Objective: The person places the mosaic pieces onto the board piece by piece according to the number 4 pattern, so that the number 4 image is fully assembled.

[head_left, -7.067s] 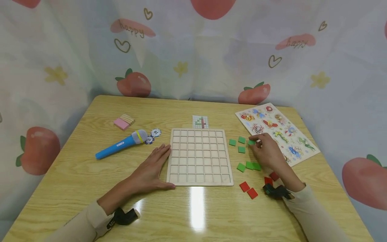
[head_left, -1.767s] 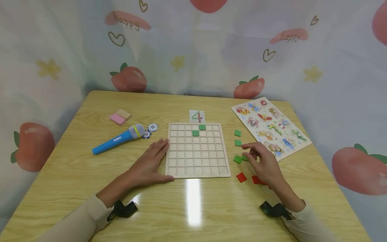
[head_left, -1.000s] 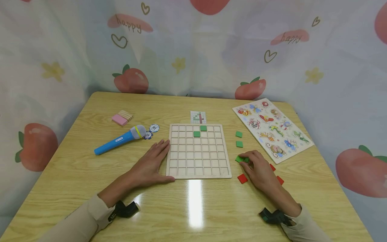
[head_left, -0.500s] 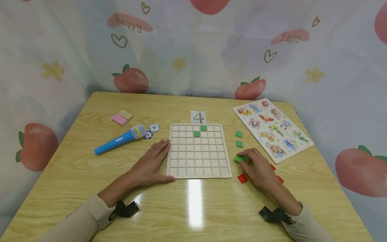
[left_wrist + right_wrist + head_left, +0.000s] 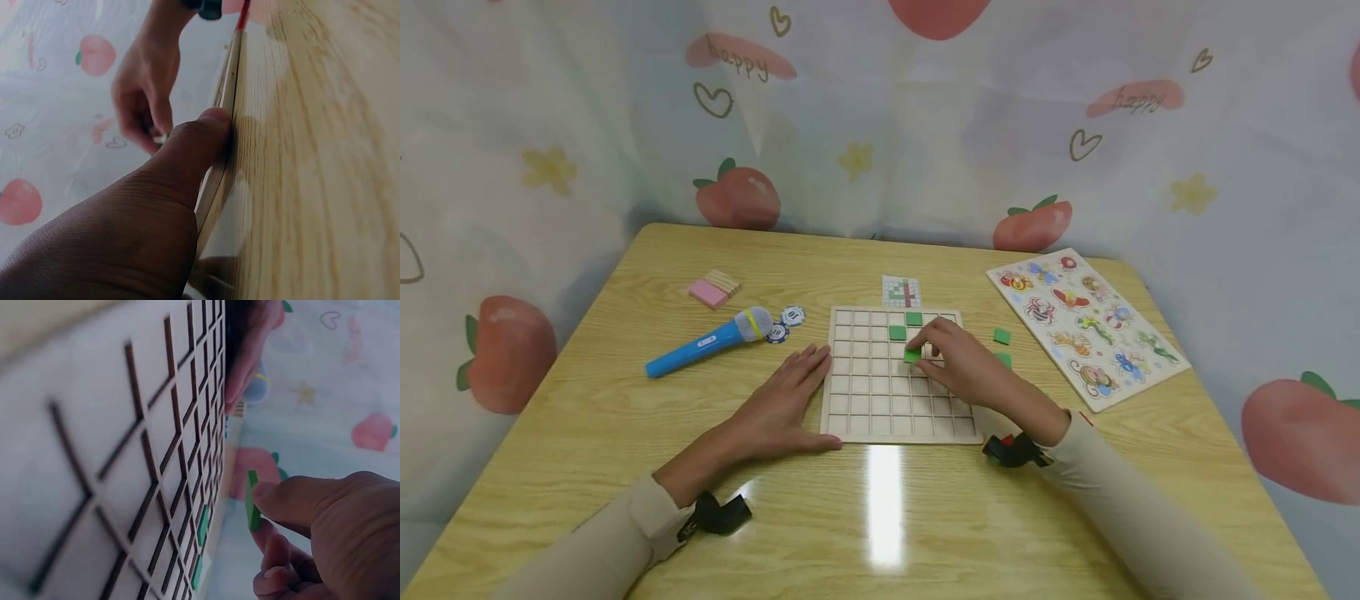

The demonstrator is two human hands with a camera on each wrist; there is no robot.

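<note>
A wooden grid board (image 5: 880,400) lies in the middle of the table with two green tiles (image 5: 897,333) set in its top rows. My right hand (image 5: 955,367) reaches over the board and pinches a green tile (image 5: 912,356) just above the third row; in the right wrist view the green tile (image 5: 251,500) sits between thumb and finger, off the board (image 5: 125,456). My left hand (image 5: 782,408) lies flat on the table, its thumb (image 5: 200,134) pressing against the board's left edge (image 5: 228,94).
Two loose green tiles (image 5: 1002,336) lie right of the board, a small pattern card (image 5: 901,291) behind it. An animal peg puzzle (image 5: 1086,321) sits at the right; a blue toy microphone (image 5: 707,342), chips (image 5: 792,316) and pink blocks (image 5: 711,292) at the left.
My right hand has lifted a green tile from the pile right of the board and carried it left over the grid. The left hand has stayed put.
</note>
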